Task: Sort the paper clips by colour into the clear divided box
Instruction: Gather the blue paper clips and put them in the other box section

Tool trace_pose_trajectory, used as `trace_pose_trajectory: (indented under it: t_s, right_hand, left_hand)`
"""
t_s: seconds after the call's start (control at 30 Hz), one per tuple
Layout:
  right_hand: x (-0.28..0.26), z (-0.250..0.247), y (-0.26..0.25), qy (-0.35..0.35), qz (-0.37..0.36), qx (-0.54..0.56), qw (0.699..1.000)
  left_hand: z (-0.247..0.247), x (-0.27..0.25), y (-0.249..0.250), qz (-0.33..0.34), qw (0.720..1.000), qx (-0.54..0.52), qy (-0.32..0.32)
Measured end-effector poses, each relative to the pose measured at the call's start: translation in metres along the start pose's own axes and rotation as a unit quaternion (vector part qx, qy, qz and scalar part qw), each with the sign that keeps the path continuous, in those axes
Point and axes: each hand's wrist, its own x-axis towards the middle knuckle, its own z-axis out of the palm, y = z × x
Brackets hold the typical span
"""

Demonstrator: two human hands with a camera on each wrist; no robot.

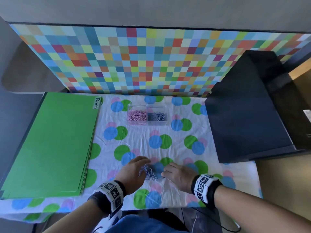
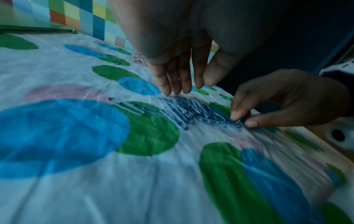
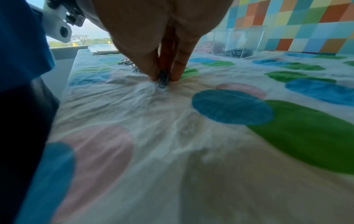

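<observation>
A pile of blue paper clips lies on the spotted cloth near the front edge, between my two hands. My left hand has straight fingers touching the pile's far left side. My right hand pinches a few blue clips at the pile's right end between thumb and forefinger; in the right wrist view a clip shows between the fingertips. The clear divided box stands farther back, with pink clips in its left compartment and blue clips in its right one.
A stack of green folders labelled "Permits" covers the left of the table. A dark box stands at the right. A chequered coloured panel rises behind the table. The spotted cloth covers the tabletop.
</observation>
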Motion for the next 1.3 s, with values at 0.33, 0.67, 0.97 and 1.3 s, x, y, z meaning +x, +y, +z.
trace_pose_trajectory:
  t_s: [0.33, 0.67, 0.97, 1.3]
  right_hand:
    - [0.05, -0.026, 0.003, 0.156, 0.396, 0.274, 0.862]
    - [0.091, -0.083, -0.011, 0.176, 0.222, 0.307, 0.909]
    - [0.035, -0.043, 0.019, -0.1, 0.266, 0.114, 0.952]
    - [-0.021, -0.016, 0.018, -0.179, -0.008, -0.001, 0.984]
  left_hand:
    - [-0.01, 0.05, 0.028, -0.197, 0.938, -0.266, 0.103]
    - [-0.038, 0.076, 0.052, -0.285, 0.696, -0.658, 0.041]
    - [-0.043, 0.061, 0.023, -0.353, 0.667, -0.649, 0.096]
    - [-0.046, 0.052, 0.015, -0.347, 0.674, -0.644, 0.1]
